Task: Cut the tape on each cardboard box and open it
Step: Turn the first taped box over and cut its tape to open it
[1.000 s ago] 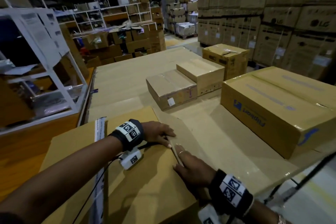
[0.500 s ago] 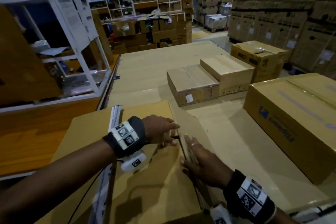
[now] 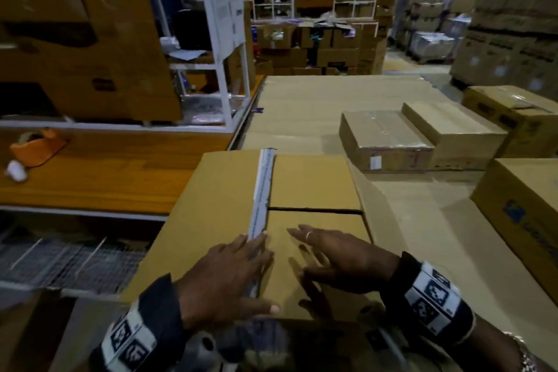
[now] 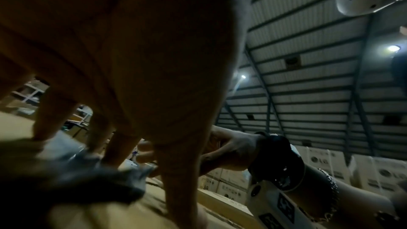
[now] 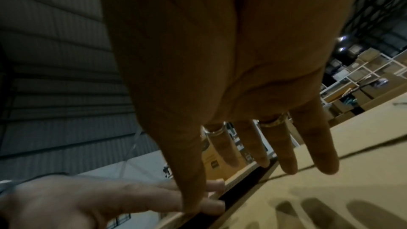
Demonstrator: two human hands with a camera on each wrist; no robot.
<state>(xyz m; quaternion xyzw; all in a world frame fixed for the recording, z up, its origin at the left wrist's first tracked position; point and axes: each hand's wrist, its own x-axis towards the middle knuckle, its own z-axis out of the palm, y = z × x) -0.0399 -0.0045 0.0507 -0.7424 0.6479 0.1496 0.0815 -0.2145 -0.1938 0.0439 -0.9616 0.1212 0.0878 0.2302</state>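
Item: near cardboard box (image 3: pixel 314 190), directly under my view. Right outer flap (image 3: pixel 389 220) folded outward; left outer flap (image 3: pixel 211 214), tape strip (image 3: pixel 262 190) along its edge, lies shut; two inner flaps show beside it.

Left hand (image 3: pixel 232 275): fingers straight, flat on the strip edge. Right hand (image 3: pixel 341 260): spread wide, just above the near inner flap, holding nothing.

Step, as I judge: opening. Next: get my fingertips under the left flap edge and lift.

Contents: hidden. Beyond this box: two smaller sealed boxes (image 3: pixel 383 136).

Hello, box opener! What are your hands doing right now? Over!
Left hand open, flat on box's taped flap. Right hand open above inner flaps. Nothing in the way.
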